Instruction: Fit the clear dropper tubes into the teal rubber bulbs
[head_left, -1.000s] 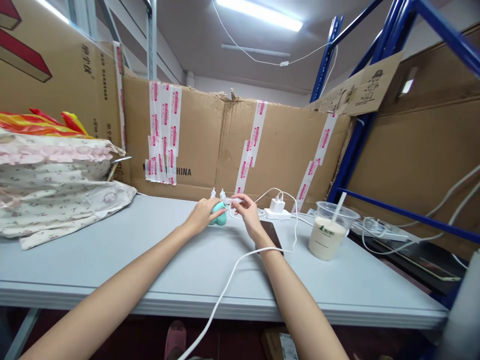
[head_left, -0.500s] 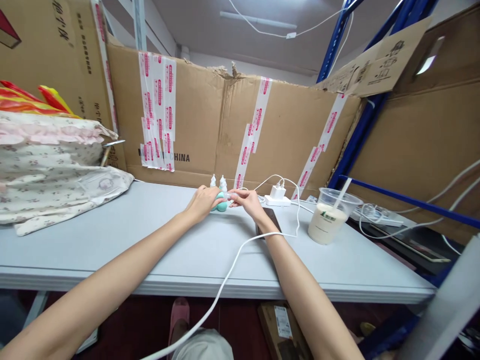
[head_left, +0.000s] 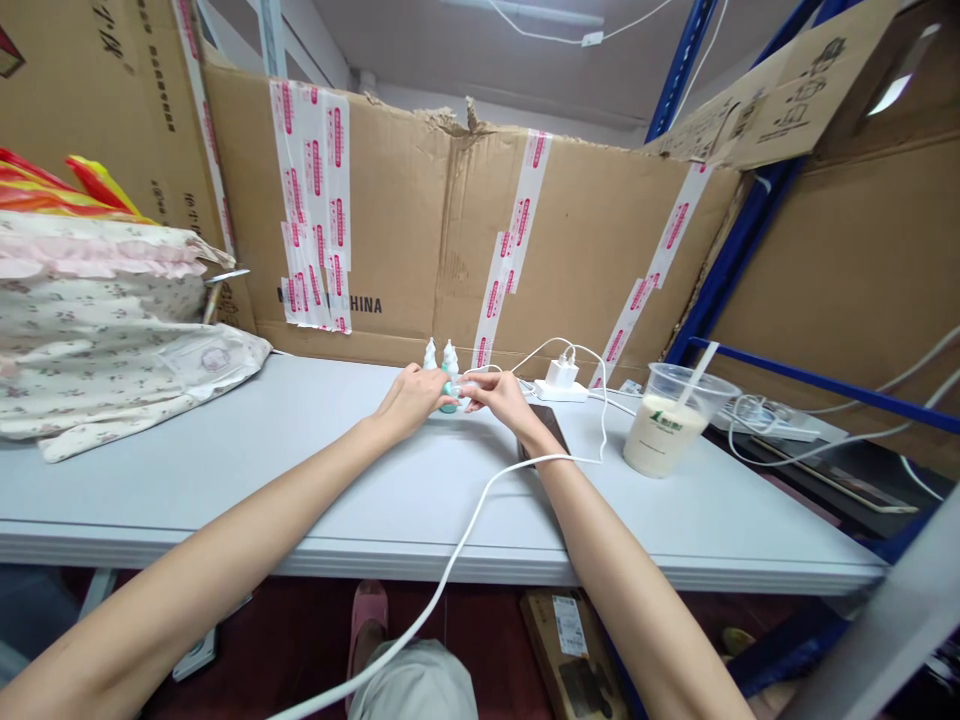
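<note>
My left hand (head_left: pixel 415 400) is closed round a small teal bottle (head_left: pixel 448 406), most of it hidden by the fingers. Pinched against the bottle's right side, my right hand (head_left: pixel 501 396) has a small clear piece (head_left: pixel 463 386) between thumb and fingers; its exact kind is too small to make out. Just behind the hands, two white pointed bottle tops (head_left: pixel 450 357) rise side by side. How they join the teal parts below is hidden.
A phone (head_left: pixel 546 430) lies beneath my right wrist, with a white cable (head_left: pixel 480 510) crossing over. Rightward are a charger on a power strip (head_left: pixel 561 390) and a drink cup with straw (head_left: pixel 664 430). A floral cloth (head_left: pixel 112 340) covers the left; cardboard (head_left: pixel 405 220) stands behind.
The view has tilted slightly downward and shifted. Both hands stay together at the teal bottle, with the fingers slightly repositioned and less teal showing.
</note>
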